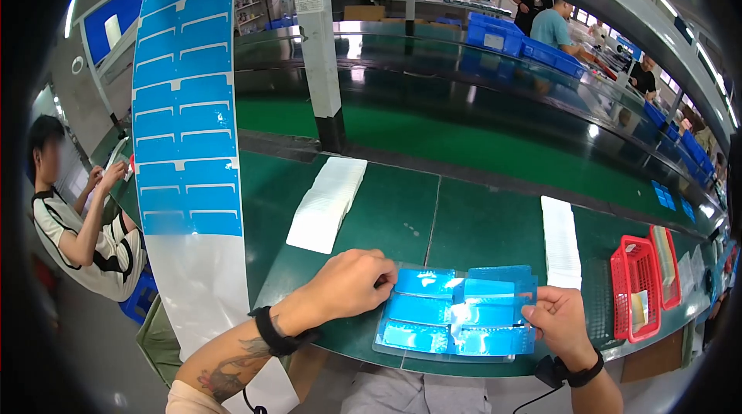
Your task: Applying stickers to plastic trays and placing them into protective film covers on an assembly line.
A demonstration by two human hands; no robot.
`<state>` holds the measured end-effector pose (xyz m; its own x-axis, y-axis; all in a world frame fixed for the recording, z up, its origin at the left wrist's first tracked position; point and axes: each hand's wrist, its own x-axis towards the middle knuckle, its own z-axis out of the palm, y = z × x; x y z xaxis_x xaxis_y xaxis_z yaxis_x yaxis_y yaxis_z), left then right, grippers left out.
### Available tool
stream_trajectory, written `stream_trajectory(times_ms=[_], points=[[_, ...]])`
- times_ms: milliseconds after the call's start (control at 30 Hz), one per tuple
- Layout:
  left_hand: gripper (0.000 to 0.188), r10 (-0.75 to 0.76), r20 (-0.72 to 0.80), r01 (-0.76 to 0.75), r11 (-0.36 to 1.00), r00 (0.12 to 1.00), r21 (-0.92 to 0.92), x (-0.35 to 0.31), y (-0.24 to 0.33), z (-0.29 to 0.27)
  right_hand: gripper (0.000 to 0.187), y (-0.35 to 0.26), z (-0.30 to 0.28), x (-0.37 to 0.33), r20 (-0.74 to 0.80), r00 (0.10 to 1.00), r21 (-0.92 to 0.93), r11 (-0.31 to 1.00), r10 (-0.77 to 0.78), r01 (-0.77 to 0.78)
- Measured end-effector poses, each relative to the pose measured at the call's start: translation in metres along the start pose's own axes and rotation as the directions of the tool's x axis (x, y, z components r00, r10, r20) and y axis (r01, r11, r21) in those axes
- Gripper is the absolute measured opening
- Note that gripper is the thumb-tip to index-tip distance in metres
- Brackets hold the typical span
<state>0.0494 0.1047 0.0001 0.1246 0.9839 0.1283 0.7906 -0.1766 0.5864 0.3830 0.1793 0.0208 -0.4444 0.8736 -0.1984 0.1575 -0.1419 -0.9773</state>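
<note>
A transparent plastic sheet with rows of shiny blue film pieces (421,310) lies over the near edge of the green table, in front of me. My left hand (357,282) has its fingers curled closed at the sheet's upper left edge; the fingertips are partly hidden. At the right edge, my right hand (563,323) pinches the sheet between thumb and fingers. To the left hangs a long strip of blue film pieces on white backing (185,136), its bare lower part running down past my left forearm.
On the green table (398,205) lie a fanned stack of white cards (328,204) and another white stack (561,240). Red baskets (635,288) stand at the right. A grey post (315,35) rises behind the table. One person (81,236) sits at the left; others work farther back near blue bins (495,34).
</note>
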Motion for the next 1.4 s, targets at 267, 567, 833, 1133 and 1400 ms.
stream_trajectory(times_ms=[267,567,833,1133,1400], points=[[0.011,-0.060,0.207,0.092,0.984,0.977,-0.150,-0.045,0.026,0.002,0.023,0.000,-0.004,-0.002,0.025,0.999,0.017,0.999,0.036,-0.037],[0.007,-0.086,0.111,0.088,0.996,0.990,-0.010,-0.053,0.032,0.007,0.030,-0.009,-0.012,0.001,0.018,0.987,-0.300,0.943,0.160,-0.147],[0.004,-0.013,0.029,0.011,0.998,0.999,0.059,-0.053,0.035,0.018,0.017,-0.009,-0.028,0.007,0.175,0.950,-0.711,0.634,-0.259,0.304],[0.007,-0.045,-0.020,0.046,0.997,0.999,0.063,-0.058,0.035,0.022,0.013,0.000,-0.013,0.033,0.160,0.959,-0.851,0.460,-0.232,0.253],[0.010,-0.052,-0.040,0.053,0.998,0.998,0.019,-0.058,0.032,0.024,0.011,-0.001,-0.016,-0.010,0.199,0.966,-0.742,0.619,-0.162,0.257]])
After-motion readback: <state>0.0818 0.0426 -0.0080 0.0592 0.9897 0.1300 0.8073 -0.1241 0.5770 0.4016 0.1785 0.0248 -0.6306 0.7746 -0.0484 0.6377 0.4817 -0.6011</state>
